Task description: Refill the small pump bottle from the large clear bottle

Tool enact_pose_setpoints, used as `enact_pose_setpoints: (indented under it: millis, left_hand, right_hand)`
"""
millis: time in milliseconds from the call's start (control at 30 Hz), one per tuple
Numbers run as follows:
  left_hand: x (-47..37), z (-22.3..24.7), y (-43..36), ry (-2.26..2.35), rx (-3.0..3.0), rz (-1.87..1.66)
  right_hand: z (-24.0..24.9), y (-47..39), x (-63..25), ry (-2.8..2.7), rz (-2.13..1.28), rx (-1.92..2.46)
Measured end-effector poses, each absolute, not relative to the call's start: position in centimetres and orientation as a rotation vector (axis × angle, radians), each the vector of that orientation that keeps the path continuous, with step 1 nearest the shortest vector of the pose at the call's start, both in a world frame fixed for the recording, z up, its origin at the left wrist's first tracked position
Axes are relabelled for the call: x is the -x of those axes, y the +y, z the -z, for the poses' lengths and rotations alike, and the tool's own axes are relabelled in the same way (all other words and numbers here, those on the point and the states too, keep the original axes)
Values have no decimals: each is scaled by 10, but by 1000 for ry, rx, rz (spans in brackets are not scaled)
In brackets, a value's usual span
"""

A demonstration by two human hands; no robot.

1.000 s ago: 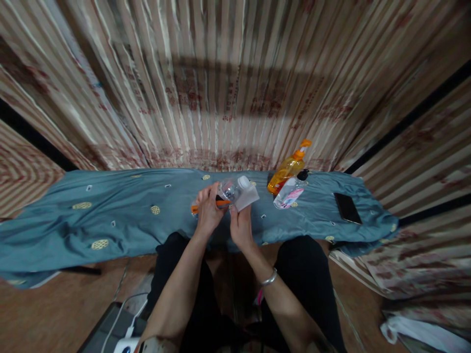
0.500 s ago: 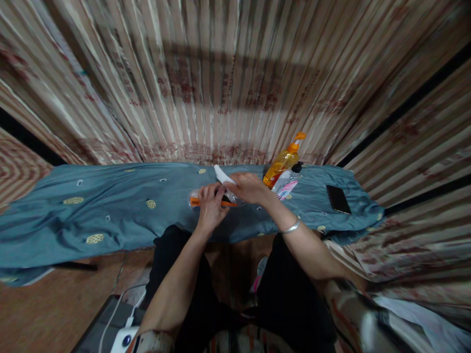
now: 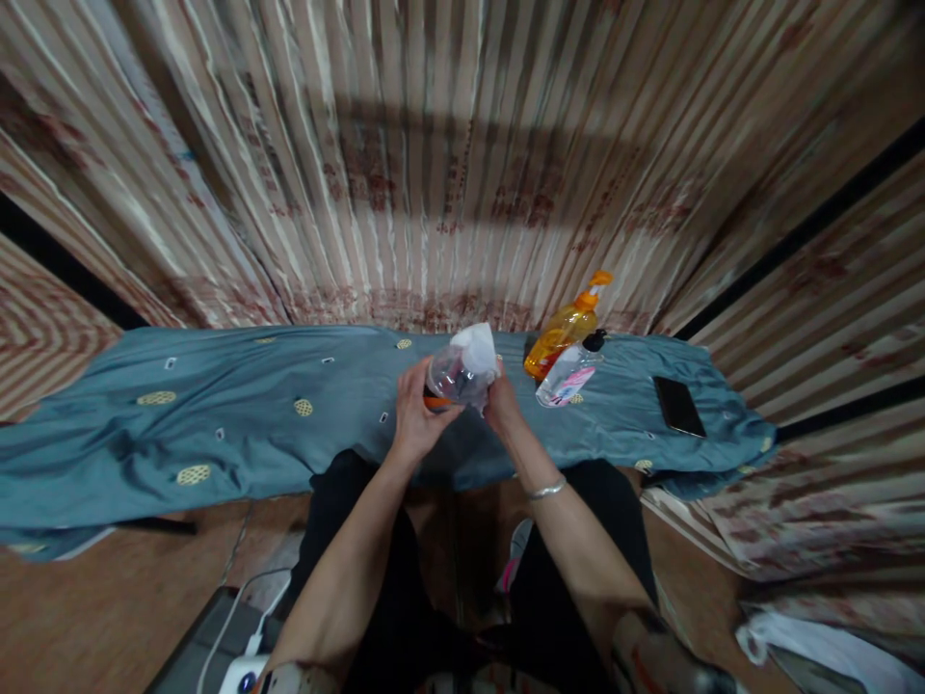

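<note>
A clear plastic bottle (image 3: 452,374) with a white top (image 3: 478,347) and an orange part low on its side is held above the cloth, its top tilted up toward me. My left hand (image 3: 419,410) is closed around the bottle's left side and lower part. At its right side my right hand (image 3: 500,397) grips close below the white top, with most fingertips hidden behind the bottle. Something pale and see-through shows beside those fingers; I cannot tell whether it belongs to the bottle.
Right of my hands stand an orange pump bottle (image 3: 560,337) and a clear bottle with a black cap (image 3: 570,374). A dark phone-like slab (image 3: 677,406) lies farther right on the blue-green cloth (image 3: 246,405). Striped curtains (image 3: 405,193) hang behind. A white charger (image 3: 244,673) is at lower left.
The bottle, previously lying sideways, is turned with its white top toward me. My right hand has dropped from over the top to the bottle's right side. The view has shifted slightly.
</note>
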State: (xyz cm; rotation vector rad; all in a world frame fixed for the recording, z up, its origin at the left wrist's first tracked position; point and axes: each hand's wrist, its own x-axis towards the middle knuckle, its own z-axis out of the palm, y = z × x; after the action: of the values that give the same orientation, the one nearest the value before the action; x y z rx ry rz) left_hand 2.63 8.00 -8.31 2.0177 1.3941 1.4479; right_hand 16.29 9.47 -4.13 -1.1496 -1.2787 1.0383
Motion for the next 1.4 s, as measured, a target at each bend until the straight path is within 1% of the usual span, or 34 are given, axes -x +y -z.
enact_pose_setpoints:
  millis: [133,233,333,467,667,833,933,1000,1033,1100,1133,1167,1233,1300,1400]
  left_hand:
    - [-21,85,88,1444,-1784,-1531]
    - [-16,84,89,1334,-1585,-1539]
    - [-9,81,87,1194,-1392,-1519]
    - [-4,76,81,1103,-1219,-1527]
    - [-9,57,77,919,-903,-1590]
    - [-10,48,80,848,-817,-1652]
    - [-8,51,82,858,-835,-1680]
    - [-4,55,85,903,-864,-1738]
    - [-1,56,86,943,-885,-1773]
    - [6,58,87,1049,-946,-1831]
    - [10,58,87,1107,-987,-1848]
    - [13,58,87,1164,-1034,-1854]
    - [20,57,85,1269,-1145,-1842]
    - [24,57,84,1370,-1261,-1820]
    - [27,60,85,1487,-1371,-1781]
  right_hand:
    - [54,71,-133,-1099,-981,1067]
    - [66,59,-122,-1076,-980,1082]
    - [83,62,-123,-966,-1161,1067]
    - [103,71,-132,-656,-1462,1023]
    - [105,67,-125,-504,-1635,860]
    - [107,50,-100,-318,-1934,641]
    - [121,39,-93,-336,-1952,690]
    - [132,31,-100,-498,-1877,791]
    - [137,27,-109,-640,-1782,886]
    - [143,24,-135,-940,-1489,1131]
    - [143,25,-152,-1081,-1282,1289]
    - [141,29,-171,-1133,-1145,1387]
    - [134,45,-210,-1186,-886,1543]
    - [125,69,-243,-1226,-725,1633]
    - [116,110,-258,-1483,-417,1849]
